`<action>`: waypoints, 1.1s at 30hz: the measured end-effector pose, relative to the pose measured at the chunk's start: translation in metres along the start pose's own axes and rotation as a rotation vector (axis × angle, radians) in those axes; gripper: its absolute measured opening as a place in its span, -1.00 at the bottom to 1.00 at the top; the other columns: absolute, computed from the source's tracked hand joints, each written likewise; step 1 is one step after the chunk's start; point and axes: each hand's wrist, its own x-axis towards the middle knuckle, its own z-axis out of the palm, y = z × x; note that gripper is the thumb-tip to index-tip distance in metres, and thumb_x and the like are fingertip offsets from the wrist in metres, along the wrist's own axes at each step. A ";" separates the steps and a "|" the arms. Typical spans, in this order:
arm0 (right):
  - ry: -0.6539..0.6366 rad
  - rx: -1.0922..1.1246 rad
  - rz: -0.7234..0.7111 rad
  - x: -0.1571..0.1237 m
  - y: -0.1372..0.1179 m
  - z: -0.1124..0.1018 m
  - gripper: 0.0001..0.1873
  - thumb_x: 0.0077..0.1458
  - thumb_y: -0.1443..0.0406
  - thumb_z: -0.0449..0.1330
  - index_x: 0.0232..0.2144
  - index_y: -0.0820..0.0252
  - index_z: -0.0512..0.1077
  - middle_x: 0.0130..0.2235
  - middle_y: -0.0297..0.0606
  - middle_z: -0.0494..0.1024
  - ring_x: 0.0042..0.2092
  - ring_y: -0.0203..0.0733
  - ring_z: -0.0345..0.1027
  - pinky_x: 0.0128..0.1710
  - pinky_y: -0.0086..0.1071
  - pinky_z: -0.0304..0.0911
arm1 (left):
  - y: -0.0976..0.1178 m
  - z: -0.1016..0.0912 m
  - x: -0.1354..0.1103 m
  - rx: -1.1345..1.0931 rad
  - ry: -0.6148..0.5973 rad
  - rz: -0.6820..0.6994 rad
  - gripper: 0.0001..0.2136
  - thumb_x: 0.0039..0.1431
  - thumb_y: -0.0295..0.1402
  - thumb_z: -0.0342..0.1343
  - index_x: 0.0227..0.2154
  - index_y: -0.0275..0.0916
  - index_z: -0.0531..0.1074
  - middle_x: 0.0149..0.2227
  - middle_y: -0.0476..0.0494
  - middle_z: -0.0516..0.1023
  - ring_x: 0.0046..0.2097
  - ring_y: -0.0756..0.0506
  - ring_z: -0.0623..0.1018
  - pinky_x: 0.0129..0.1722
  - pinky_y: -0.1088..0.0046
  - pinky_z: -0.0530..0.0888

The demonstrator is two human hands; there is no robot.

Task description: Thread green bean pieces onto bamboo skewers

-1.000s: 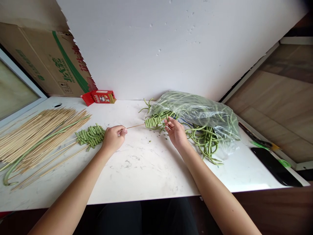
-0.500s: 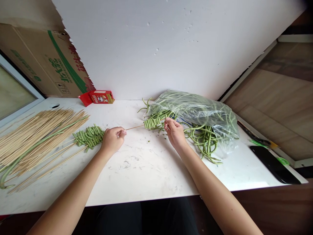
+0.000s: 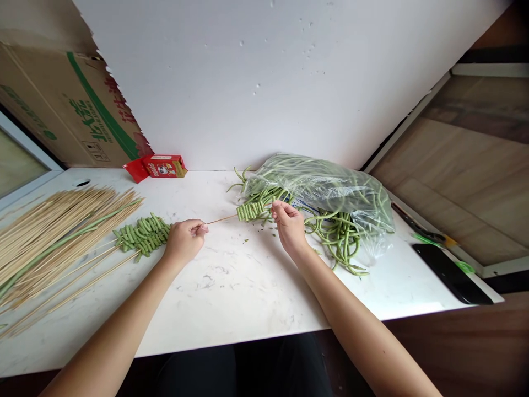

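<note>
The right hand (image 3: 289, 225) has closed in: a second ago its fingers were spread, with a cut bean piece showing between them beside the skewer (image 3: 223, 219), and now the fingertips are drawn narrowly together at the skewer's far end. Whether the piece is inside that pinch or on the tip cannot be told, but I take it as another piece being fitted behind the row of bean pieces (image 3: 250, 211), which sits on the skewer just short of the right fingertips. The left hand (image 3: 185, 242) grips the skewer's bare end, thumb against fingers, above the counter (image 3: 231, 298) and beside a heap of filled skewers (image 3: 144, 234). Long beans (image 3: 345, 242) lie tangled to the right hand's right, in front of the clear plastic bag (image 3: 326, 179). As for writing, the carton (image 3: 49, 105) carries large green characters that seem to read 北大荒 and red ones, seemingly 花生油, near the edge of the white panel (image 3: 248, 66); the red packet (image 3: 165, 167) shows a cartoon figure and pale lettering too small to make out
</note>
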 end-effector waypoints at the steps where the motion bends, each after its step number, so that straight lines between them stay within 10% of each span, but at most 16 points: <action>1: -0.002 0.007 -0.002 -0.001 0.001 0.000 -0.63 -0.02 -0.05 0.49 -0.36 0.08 0.63 -0.37 -0.30 0.60 -0.29 -0.18 0.42 -0.22 -0.28 0.32 | -0.001 0.001 0.000 0.008 0.002 0.000 -0.79 0.16 -0.29 0.10 -0.49 -0.18 0.57 -0.46 -0.10 0.66 -0.40 -0.11 0.56 -0.32 0.39 0.38; 33: 0.043 0.109 0.005 -0.002 -0.006 0.001 -0.56 0.20 -0.07 0.25 -0.28 0.16 0.67 -0.42 -0.31 0.43 -0.38 -0.23 0.22 -0.43 -0.35 0.15 | -0.003 0.004 0.000 -0.031 0.110 0.022 -0.75 0.26 -0.25 0.11 -0.39 -0.23 0.65 -0.53 -0.03 0.51 -0.48 -0.04 0.37 -0.41 0.41 0.26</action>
